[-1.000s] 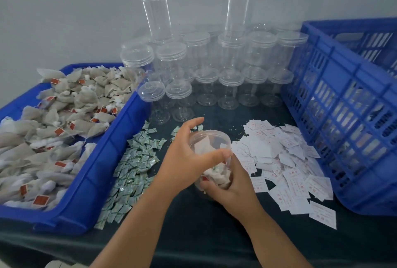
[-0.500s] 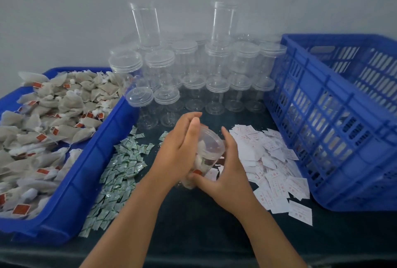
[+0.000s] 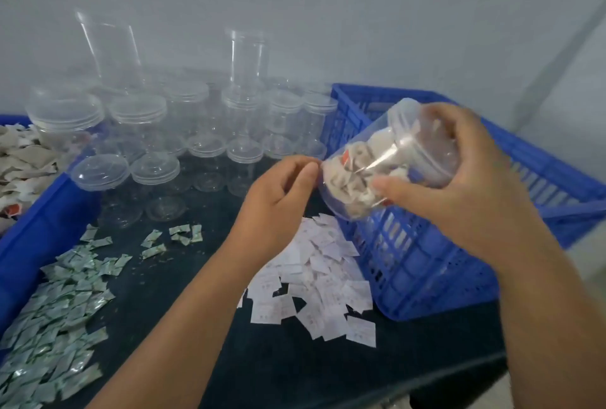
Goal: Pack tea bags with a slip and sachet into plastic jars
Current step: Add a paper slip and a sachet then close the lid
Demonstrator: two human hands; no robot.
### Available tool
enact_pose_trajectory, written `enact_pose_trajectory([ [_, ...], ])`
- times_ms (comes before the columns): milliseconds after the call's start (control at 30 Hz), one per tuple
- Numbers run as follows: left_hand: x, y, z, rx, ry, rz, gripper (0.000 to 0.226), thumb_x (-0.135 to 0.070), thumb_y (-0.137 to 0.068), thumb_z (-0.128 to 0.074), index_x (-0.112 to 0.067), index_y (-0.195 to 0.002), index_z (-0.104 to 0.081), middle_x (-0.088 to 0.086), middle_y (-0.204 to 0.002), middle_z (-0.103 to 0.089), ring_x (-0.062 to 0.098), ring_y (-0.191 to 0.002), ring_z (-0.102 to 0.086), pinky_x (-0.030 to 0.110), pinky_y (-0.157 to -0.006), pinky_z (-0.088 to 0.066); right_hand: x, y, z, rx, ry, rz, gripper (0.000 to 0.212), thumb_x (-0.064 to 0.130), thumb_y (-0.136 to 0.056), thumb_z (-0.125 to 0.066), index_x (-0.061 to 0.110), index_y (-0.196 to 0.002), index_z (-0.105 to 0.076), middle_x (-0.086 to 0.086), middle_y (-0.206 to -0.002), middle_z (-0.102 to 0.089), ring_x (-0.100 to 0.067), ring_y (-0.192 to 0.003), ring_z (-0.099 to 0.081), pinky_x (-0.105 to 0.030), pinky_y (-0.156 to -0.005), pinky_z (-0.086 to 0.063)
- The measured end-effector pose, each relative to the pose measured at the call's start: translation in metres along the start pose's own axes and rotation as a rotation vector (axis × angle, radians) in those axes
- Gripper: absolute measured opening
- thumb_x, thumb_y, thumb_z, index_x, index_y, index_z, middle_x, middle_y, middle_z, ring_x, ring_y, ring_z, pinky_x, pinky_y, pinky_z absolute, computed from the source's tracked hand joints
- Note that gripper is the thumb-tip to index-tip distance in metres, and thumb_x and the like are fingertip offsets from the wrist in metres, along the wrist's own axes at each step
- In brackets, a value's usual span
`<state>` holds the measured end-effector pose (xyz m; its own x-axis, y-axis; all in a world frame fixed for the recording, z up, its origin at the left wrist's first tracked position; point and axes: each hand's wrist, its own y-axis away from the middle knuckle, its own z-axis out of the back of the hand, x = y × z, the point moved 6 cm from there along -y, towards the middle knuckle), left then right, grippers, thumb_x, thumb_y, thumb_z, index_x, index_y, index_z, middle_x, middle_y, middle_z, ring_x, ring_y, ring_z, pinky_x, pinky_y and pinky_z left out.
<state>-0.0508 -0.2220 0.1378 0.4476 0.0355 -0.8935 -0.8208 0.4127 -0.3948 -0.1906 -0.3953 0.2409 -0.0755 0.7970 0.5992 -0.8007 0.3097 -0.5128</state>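
Dark cloth covers the table (image 3: 170, 326). Above the blue crate (image 3: 459, 244), a lidded jar (image 3: 387, 162) packed with tea bags is held tilted in the right hand (image 3: 465, 185), its grip closed round it. Beside its base, the left hand (image 3: 278, 198) is loosely curled, holding nothing.

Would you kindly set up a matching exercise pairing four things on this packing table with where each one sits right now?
Things
1. clear plastic jar packed with tea bags
2. green foil sachets
3. white paper slips
4. loose beige tea bags

Places
A. in the blue tray at far left
B. tilted in the right hand, over the blue slotted crate
C. heaped on the dark tabletop, lower left
D. piled beside the crate, under the left hand

Pairs: 1-B, 2-C, 3-D, 4-A
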Motion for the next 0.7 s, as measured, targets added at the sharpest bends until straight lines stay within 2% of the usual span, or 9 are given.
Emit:
enact_pose_trajectory([
  [100,0.021,-0.002,-0.025,0.055,-0.091,-0.031,0.013,-0.045,-0.104,-0.055,-0.047,-0.103,-0.068,-0.026,-0.102,-0.071,-0.003,-0.096,-0.068,0.011,-0.076,-0.051,-0.012,-0.031,0.046,-0.133,0.089,-0.048,0.091,0.076,-0.055,-0.081,0.052,-0.136,-0.046,0.049,-0.110,-0.051,0.027,-0.101,-0.051,-0.012,-0.083,-0.040],
  [200,0.054,-0.001,-0.038,0.060,-0.216,-0.034,0.008,-0.042,-0.100,-0.061,-0.046,-0.099,-0.068,-0.028,-0.099,-0.068,-0.005,-0.097,-0.065,0.008,-0.072,-0.049,-0.039,-0.069,0.068,-0.117,0.195,-0.176,0.101,0.065,-0.058,-0.093,0.042,-0.144,-0.045,0.028,-0.119,-0.055,0.010,-0.103,-0.057,-0.023,-0.087,-0.042],
  [267,0.077,-0.002,-0.042,0.046,-0.278,-0.006,0.011,-0.041,-0.100,-0.063,-0.049,-0.094,-0.065,-0.030,-0.098,-0.065,-0.007,-0.098,-0.062,0.008,-0.069,-0.047,-0.061,-0.097,0.067,0.013,0.371,-0.264,0.104,0.054,-0.064,-0.098,0.033,-0.150,-0.043,0.008,-0.129,-0.057,-0.014,-0.108,-0.059,-0.033,-0.090,-0.042],
  [300,0.087,-0.003,-0.043,0.036,-0.297,0.014,0.014,-0.040,-0.100,-0.063,-0.051,-0.092,-0.062,-0.030,-0.097,-0.065,-0.009,-0.098,-0.061,0.008,-0.068,-0.047,-0.073,-0.109,0.061,0.107,0.468,-0.306,0.106,0.050,-0.065,-0.096,0.028,-0.152,-0.041,0.001,-0.133,-0.056,-0.020,-0.109,-0.058,-0.034,-0.090,-0.041],
  [467,0.115,-0.006,-0.045,-0.012,-0.281,0.045,0.010,-0.037,-0.100,-0.063,-0.044,-0.092,-0.064,-0.028,-0.095,-0.065,-0.007,-0.096,-0.061,0.014,-0.069,-0.049,-0.144,-0.137,-0.003,0.666,0.953,-0.470,0.117,0.044,-0.073,-0.096,0.019,-0.160,-0.023,-0.010,-0.134,-0.058,-0.030,-0.106,-0.059,-0.037,-0.086,-0.047],
  [567,0.121,-0.005,-0.041,-0.034,-0.232,0.065,0.010,-0.038,-0.099,-0.064,-0.040,-0.090,-0.067,-0.025,-0.096,-0.067,-0.005,-0.092,-0.064,0.019,-0.071,-0.053,-0.191,-0.133,-0.029,0.794,1.024,-0.616,0.116,0.032,-0.090,-0.088,0.018,-0.168,-0.003,-0.009,-0.125,-0.054,-0.032,-0.105,-0.066,-0.043,-0.086,-0.059],
  [600,0.123,-0.004,-0.038,-0.043,-0.225,0.075,0.011,-0.039,-0.099,-0.064,-0.040,-0.089,-0.068,-0.025,-0.097,-0.067,-0.005,-0.091,-0.064,0.019,-0.072,-0.054,-0.201,-0.130,-0.034,0.807,1.019,-0.673,0.112,0.031,-0.096,-0.082,0.016,-0.168,0.002,-0.011,-0.128,-0.057,-0.033,-0.106,-0.070,-0.045,-0.090,-0.060],
  [667,0.126,-0.004,-0.033,-0.066,-0.209,0.096,0.011,-0.040,-0.098,-0.065,-0.040,-0.088,-0.069,-0.026,-0.097,-0.068,-0.005,-0.091,-0.065,0.019,-0.071,-0.053,-0.214,-0.123,-0.041,0.828,1.003,-0.734,0.096,0.026,-0.103,-0.073,0.004,-0.168,-0.005,-0.019,-0.143,-0.061,-0.035,-0.113,-0.072,-0.046,-0.090,-0.059],
  [700,0.127,-0.003,-0.030,-0.076,-0.207,0.104,0.011,-0.040,-0.098,-0.064,-0.040,-0.089,-0.069,-0.027,-0.096,-0.068,-0.006,-0.092,-0.065,0.018,-0.070,-0.052,-0.219,-0.122,-0.045,0.831,0.989,-0.721,0.079,0.021,-0.107,-0.069,-0.005,-0.164,-0.021,-0.023,-0.143,-0.062,-0.038,-0.117,-0.071,-0.046,-0.089,-0.058],
])
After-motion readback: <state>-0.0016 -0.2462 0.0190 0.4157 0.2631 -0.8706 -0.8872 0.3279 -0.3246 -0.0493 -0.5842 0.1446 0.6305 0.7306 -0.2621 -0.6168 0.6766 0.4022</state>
